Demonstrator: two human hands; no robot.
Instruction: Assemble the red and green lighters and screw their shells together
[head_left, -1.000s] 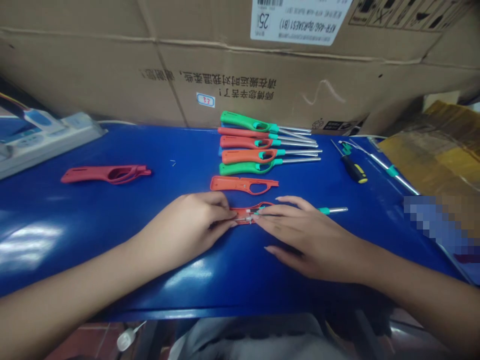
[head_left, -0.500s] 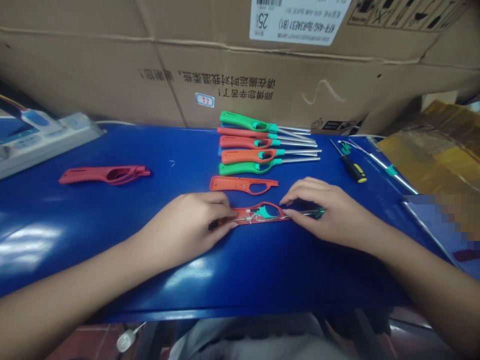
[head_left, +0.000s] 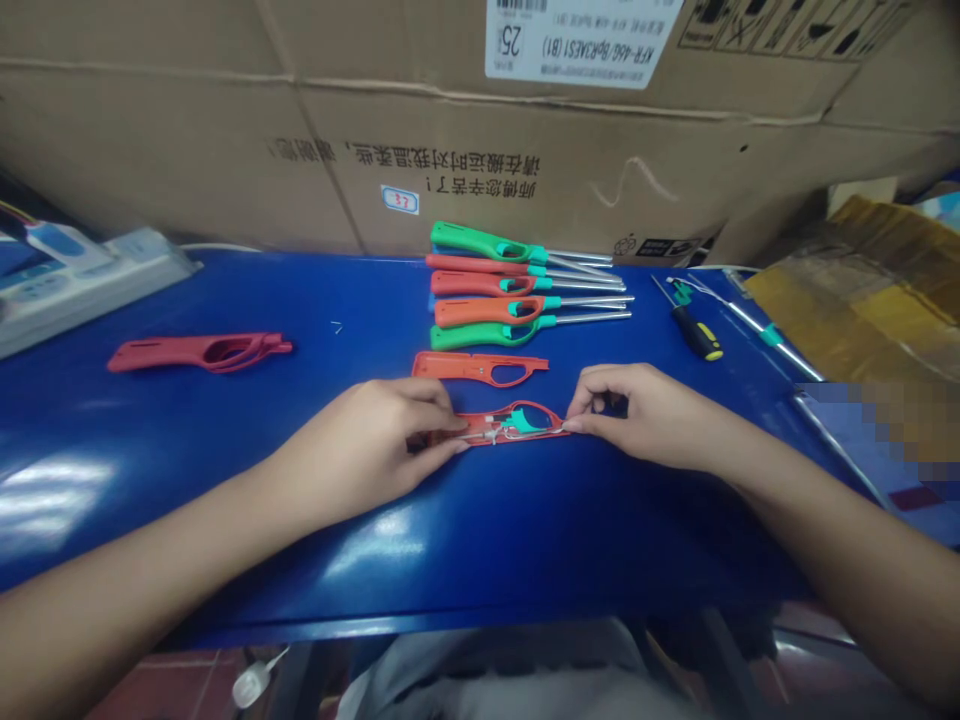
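An orange lighter shell half (head_left: 474, 432) lies open side up on the blue table, with a green trigger (head_left: 525, 420), white wires and small parts inside it. My left hand (head_left: 397, 430) grips the shell's left end between thumb and fingers. At the shell's right tip, my right hand (head_left: 637, 412) pinches the end, where a thin wire runs; what exactly its fingertips hold is too small to tell. Just behind lies the other orange shell half (head_left: 457, 366), touched by nothing. Behind that are several lighters (head_left: 480, 311) with metal tubes in a row.
A red shell (head_left: 165, 353) lies at the left, near a white power strip (head_left: 90, 290). At the right are a black-and-yellow screwdriver (head_left: 697, 335), a metal tube with green fitting (head_left: 769, 335) and a taped carton (head_left: 862, 290). A large cardboard box (head_left: 187, 130) stands behind.
My right hand's fingers have closed together at the shell's right tip. The dark green piece and metal rod seen by that hand before no longer show. The whole view has shifted slightly.
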